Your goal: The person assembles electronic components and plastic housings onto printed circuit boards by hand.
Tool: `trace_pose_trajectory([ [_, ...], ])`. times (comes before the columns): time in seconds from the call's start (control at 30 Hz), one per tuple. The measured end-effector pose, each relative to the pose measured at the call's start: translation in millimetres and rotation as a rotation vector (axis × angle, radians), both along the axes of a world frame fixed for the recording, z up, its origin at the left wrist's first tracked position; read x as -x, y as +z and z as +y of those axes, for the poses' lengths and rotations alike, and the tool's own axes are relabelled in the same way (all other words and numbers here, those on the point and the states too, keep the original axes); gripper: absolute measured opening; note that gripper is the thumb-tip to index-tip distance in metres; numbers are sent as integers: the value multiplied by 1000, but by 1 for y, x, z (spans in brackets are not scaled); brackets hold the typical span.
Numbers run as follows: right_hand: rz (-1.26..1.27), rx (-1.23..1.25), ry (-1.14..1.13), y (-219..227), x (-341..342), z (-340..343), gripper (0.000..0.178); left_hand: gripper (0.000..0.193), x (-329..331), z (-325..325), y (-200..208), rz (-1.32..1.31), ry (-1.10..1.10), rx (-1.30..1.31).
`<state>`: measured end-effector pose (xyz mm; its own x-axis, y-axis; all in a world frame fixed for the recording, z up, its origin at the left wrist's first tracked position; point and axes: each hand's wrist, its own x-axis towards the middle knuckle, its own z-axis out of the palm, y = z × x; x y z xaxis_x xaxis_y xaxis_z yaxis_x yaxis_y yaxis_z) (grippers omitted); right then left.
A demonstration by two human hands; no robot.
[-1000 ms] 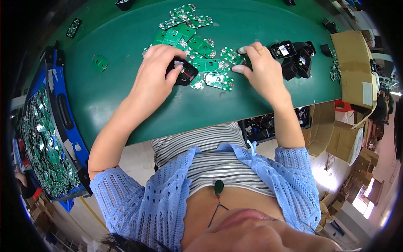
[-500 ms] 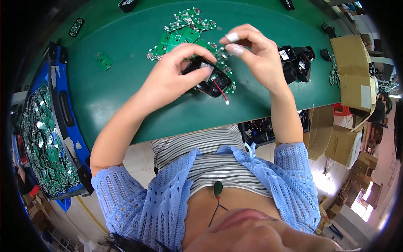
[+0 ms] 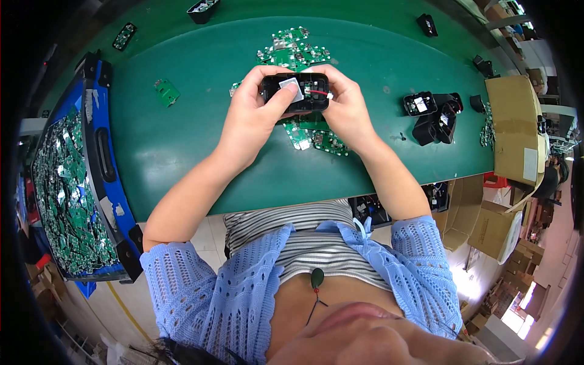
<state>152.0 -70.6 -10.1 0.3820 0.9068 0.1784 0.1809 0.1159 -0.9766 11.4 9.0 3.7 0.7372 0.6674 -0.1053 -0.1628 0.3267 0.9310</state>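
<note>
Between my two hands is a black plastic housing (image 3: pixel 296 78), held level above the green table. My left hand (image 3: pixel 250 115) grips its left end, the thumb pressing on a silver-white pad (image 3: pixel 291 89) inside. At the other end, my right hand (image 3: pixel 347 109) has its fingers around the edge. A red wire with a white connector (image 3: pixel 329 95) lies across the housing's right part, by a small green circuit board (image 3: pixel 308 89). Beneath and behind my hands lies a loose pile of green circuit boards (image 3: pixel 298 136); the housing hides part of it.
Several black housings (image 3: pixel 435 115) are grouped on the table's right side. A single board (image 3: pixel 166 92) lies at the left. Beside the table's left edge stands a blue crate (image 3: pixel 104 137) full of boards; a cardboard box (image 3: pixel 514 128) stands at the right end.
My right hand has come down from above the boards onto the housing's right end. The housing has turned from slanted to level and moved slightly up and left.
</note>
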Motion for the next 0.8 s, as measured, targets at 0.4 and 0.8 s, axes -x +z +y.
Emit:
trace_pose_trajectory([
  [0.4, 284, 30, -255, 23, -9, -3, 9, 23, -1, 3, -1, -38, 74, -212],
  [0.8, 372, 100, -8, 51, 10, -20, 8, 24, -4, 11, 0, -43, 209, -54],
])
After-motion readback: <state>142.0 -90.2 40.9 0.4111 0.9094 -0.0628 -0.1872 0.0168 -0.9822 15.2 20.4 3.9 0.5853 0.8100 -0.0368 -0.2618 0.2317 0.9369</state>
